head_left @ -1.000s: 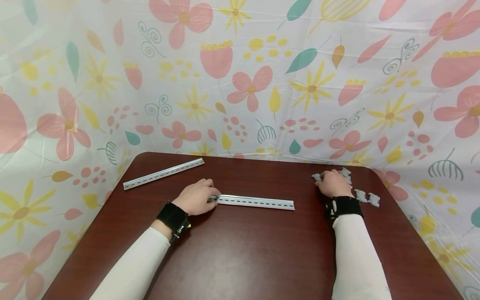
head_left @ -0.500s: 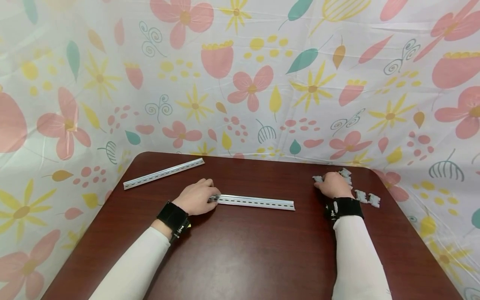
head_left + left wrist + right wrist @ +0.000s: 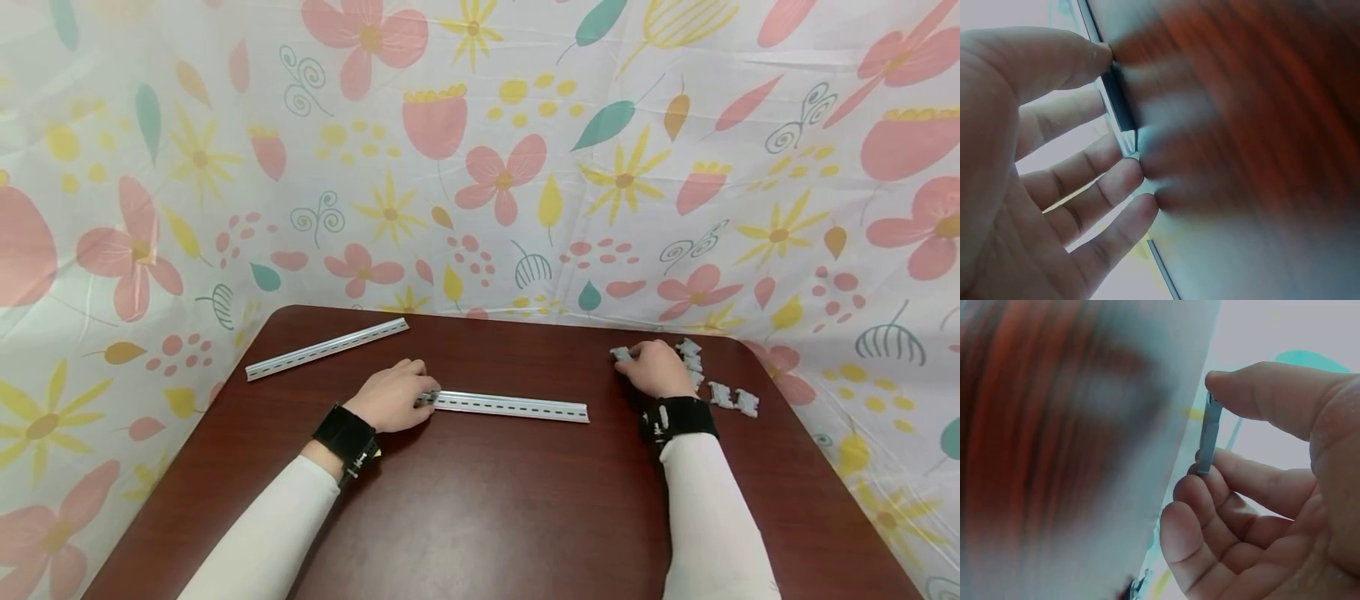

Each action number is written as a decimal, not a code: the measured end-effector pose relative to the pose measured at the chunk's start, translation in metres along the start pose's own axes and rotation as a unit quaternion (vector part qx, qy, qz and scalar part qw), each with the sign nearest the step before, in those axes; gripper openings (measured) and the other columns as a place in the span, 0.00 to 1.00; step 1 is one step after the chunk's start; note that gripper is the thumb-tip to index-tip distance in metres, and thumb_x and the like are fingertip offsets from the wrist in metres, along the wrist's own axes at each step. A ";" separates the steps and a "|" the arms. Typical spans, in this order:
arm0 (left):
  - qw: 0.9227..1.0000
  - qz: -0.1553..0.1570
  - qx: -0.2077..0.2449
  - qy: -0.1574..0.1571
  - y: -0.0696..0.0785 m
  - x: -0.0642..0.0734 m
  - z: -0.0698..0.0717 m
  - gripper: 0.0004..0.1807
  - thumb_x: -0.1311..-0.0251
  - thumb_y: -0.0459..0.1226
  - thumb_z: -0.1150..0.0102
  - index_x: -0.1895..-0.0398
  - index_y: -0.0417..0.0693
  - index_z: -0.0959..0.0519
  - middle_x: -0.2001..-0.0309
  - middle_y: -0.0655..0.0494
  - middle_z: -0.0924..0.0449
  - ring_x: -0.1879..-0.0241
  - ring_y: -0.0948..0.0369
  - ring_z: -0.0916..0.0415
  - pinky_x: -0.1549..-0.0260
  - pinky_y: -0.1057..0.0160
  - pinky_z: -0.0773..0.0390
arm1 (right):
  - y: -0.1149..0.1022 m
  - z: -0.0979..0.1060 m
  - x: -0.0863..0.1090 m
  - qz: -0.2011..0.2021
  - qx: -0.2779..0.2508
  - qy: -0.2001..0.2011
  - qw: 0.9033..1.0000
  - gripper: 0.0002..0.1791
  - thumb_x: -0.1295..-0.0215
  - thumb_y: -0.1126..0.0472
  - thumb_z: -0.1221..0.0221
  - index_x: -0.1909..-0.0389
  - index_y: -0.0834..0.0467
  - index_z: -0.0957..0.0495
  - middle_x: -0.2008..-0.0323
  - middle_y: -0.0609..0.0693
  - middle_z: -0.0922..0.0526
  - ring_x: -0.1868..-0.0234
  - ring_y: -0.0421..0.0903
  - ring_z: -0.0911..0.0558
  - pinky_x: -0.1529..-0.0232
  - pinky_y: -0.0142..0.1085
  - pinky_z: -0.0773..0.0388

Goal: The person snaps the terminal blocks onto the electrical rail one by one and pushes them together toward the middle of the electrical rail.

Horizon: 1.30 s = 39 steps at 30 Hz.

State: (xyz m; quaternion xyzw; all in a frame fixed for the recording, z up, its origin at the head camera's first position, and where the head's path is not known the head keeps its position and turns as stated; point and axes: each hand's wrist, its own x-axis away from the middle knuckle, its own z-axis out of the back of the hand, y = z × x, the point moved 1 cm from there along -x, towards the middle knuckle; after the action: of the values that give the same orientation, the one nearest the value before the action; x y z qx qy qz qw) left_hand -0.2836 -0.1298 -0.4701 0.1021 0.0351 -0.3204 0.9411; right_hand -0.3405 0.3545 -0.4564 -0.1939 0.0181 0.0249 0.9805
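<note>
My left hand pinches the left end of a slotted silver DIN rail lying across the middle of the table. In the left wrist view, the rail's dark end sits between thumb and fingers. At the back right, my right hand pinches a small grey rail clip between thumb and fingertips. The right wrist view shows this clip edge-on, thin and upright between thumb and fingers. Several similar grey clips lie beside and behind the right hand, some partly hidden by it.
A second slotted DIN rail lies slanted at the back left of the dark wooden table. A flower-patterned sheet hangs behind and beside the table.
My right hand has shifted slightly left with the grey rail clip, uncovering more of the other clips. My left hand and the DIN rail have stayed in place.
</note>
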 end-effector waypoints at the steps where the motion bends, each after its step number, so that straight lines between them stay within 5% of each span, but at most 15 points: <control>1: 1.000 0.000 0.000 0.000 0.000 0.000 0.000 0.14 0.28 0.44 0.26 0.43 0.55 0.09 0.58 0.59 0.25 0.59 0.59 0.30 0.64 0.58 0.23 | -0.002 0.000 0.000 0.002 -0.002 0.003 1.000 0.31 0.21 0.53 0.33 0.35 0.77 0.20 0.38 0.77 0.18 0.38 0.74 0.19 0.37 0.67 0.22; 10: 1.000 0.014 0.008 -0.006 -0.006 0.002 0.001 0.19 0.27 0.50 0.26 0.39 0.54 0.09 0.54 0.58 0.21 0.54 0.59 0.25 0.59 0.57 0.20 | -0.025 -0.010 0.001 0.028 -0.022 0.041 0.999 0.30 0.22 0.52 0.33 0.35 0.74 0.19 0.44 0.72 0.20 0.44 0.68 0.18 0.42 0.63 0.21; 20: 0.999 0.033 0.041 -0.012 -0.010 0.002 0.002 0.22 0.27 0.51 0.27 0.37 0.52 0.10 0.52 0.56 0.19 0.55 0.59 0.22 0.56 0.56 0.18 | -0.052 -0.014 0.004 0.054 -0.047 0.066 0.995 0.29 0.22 0.51 0.31 0.33 0.70 0.18 0.39 0.70 0.21 0.46 0.65 0.17 0.44 0.61 0.20; 39: 0.989 0.066 0.101 0.083 -0.008 -0.004 0.008 0.25 0.21 0.53 0.33 0.34 0.45 0.13 0.50 0.57 0.15 0.53 0.58 0.17 0.56 0.54 0.16 | -0.119 -0.024 0.020 0.146 -0.041 0.099 0.983 0.27 0.25 0.51 0.27 0.36 0.66 0.16 0.46 0.60 0.18 0.58 0.53 0.20 0.57 0.49 0.22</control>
State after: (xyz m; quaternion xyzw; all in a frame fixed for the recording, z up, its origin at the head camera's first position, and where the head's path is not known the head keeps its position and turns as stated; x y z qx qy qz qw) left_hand -0.2916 -0.1354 -0.4631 0.2248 0.0739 -0.2500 0.9389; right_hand -0.3141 0.2360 -0.4347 -0.2305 0.1423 0.1493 0.9510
